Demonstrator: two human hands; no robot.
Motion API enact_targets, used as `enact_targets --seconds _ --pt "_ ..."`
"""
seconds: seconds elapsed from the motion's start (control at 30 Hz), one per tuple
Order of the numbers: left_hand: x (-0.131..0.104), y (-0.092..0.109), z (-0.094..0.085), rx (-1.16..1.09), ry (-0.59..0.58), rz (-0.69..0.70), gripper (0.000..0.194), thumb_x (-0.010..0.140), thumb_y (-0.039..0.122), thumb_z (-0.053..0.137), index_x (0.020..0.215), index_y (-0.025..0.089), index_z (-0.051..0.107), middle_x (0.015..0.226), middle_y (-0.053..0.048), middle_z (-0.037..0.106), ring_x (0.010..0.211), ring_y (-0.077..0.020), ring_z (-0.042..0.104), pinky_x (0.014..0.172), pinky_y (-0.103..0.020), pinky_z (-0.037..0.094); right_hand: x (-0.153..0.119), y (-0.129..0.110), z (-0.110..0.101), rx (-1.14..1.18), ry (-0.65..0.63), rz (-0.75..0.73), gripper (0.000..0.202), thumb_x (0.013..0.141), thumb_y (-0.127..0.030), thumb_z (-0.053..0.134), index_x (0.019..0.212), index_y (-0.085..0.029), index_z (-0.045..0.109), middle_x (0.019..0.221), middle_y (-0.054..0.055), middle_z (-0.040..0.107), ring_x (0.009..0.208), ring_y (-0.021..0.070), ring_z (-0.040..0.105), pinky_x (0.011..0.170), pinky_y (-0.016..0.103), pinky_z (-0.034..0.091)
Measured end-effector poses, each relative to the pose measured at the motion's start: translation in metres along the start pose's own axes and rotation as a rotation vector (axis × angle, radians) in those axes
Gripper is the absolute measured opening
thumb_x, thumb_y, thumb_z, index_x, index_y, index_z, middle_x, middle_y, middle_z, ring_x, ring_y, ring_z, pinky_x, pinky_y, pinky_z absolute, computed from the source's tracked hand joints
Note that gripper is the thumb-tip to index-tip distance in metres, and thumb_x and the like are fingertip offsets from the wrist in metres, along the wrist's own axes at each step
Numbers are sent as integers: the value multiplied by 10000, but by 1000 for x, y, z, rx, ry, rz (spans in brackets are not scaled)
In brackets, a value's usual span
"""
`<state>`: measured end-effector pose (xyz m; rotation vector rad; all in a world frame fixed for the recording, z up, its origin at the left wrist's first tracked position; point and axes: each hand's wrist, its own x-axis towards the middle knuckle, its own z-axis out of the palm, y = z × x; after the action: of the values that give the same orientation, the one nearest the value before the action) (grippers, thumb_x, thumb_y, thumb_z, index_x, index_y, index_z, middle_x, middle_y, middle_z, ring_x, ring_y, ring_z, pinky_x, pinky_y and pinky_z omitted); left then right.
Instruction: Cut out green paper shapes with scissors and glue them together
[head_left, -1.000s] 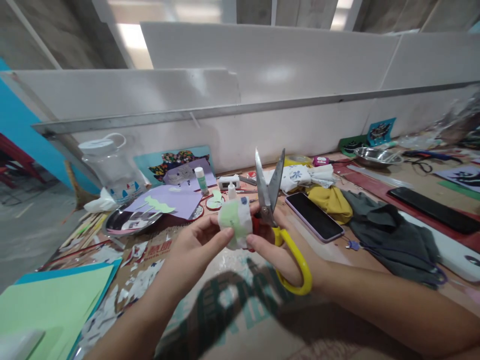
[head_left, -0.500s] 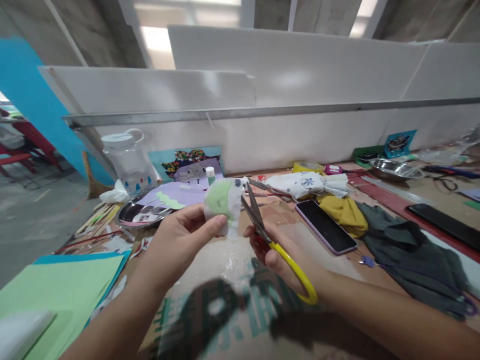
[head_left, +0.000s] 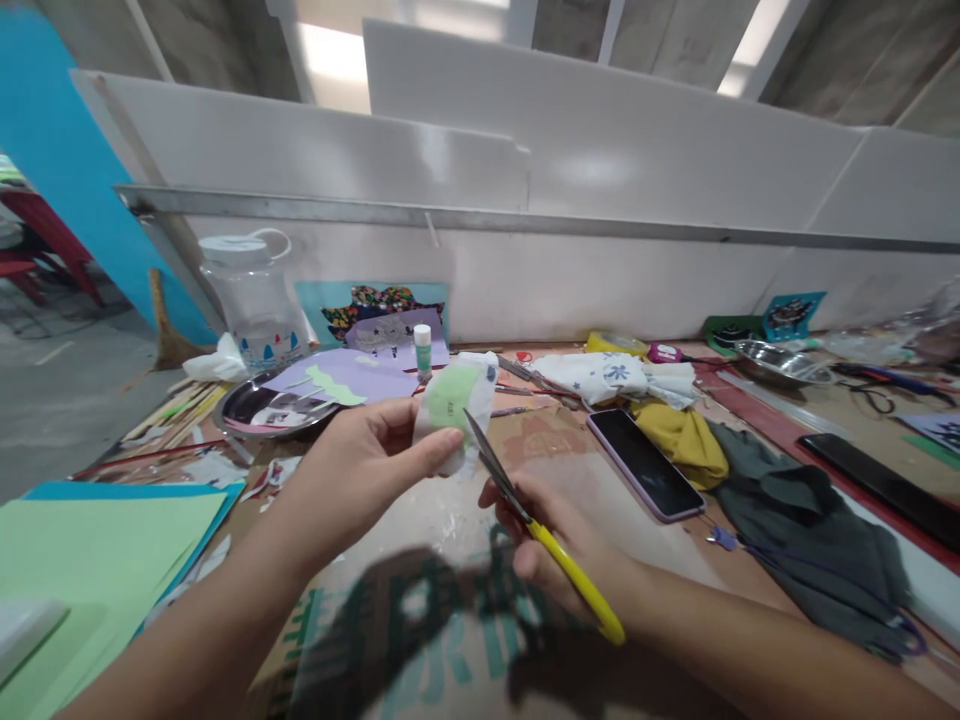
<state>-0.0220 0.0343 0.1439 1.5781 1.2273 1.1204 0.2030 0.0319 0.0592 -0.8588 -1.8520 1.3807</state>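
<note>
Above the printed cardboard (head_left: 551,435), the left hand (head_left: 367,462) has its grip pinching the white-and-green piece (head_left: 451,388); the right hand's (head_left: 581,535) grip encloses yellow-handled scissors (head_left: 545,541), their tip overlapping the piece in view.

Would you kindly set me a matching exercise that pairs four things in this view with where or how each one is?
Things:
1. Yellow-handled scissors
2. Green-and-white piece
3. White-capped tube
4. Purple-edged phone

Places and states:
A. Lying beside the yellow cloth
B. Held in the left hand
C. Standing upright
D. Held in the right hand

Right pairs: 1-D, 2-B, 3-C, 4-A
</note>
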Motion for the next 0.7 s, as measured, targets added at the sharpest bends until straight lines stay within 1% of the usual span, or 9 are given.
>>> enact_targets --seconds 0.1,0.3,0.47,0.6,0.7 --pt "1 -2 1 -28 -14 -8 213 809 410 753 760 204 740 713 12 726 651 -152 647 609 -229 513 0 -1 -1 33 -11 -2 768 719 -884 606 1088 -211 594 817 -11 456 678 139 352 597 275 317" --pt "0 -4 0 -54 -37 -17 225 836 418 745 808 194 749 735 21 728 673 -148 637 617 -223 493 2 -5 0 101 -2 50 774 657 -882 666 1036 -209 609 789 -17 447 677 142 350 582 273 296" --pt "0 -6 0 -42 -33 -3 197 837 423 749 810 228 753 779 18 748 672 -139 625 596 -218 472 4 -1 0 115 22 52 787 623 -888 683 1018 -209 632 769 -22 448 659 137 342 572 272 279" --pt "1 -5 1 -55 -7 -1 167 817 398 761 785 234 757 748 19 740 660 -144 632 603 -227 490 4 1 0 135 27 78 798 586 -891 704 997 -210 636 745 -21 454 640 139 349 557 275 281" --pt "0 -3 1 -102 -22 -28 147 807 378 768 807 231 763 761 21 747 675 -146 653 620 -229 515 3 2 0 152 24 81 779 590 -873 721 1000 -215 642 739 -25 453 627 133 339 547 273 275"
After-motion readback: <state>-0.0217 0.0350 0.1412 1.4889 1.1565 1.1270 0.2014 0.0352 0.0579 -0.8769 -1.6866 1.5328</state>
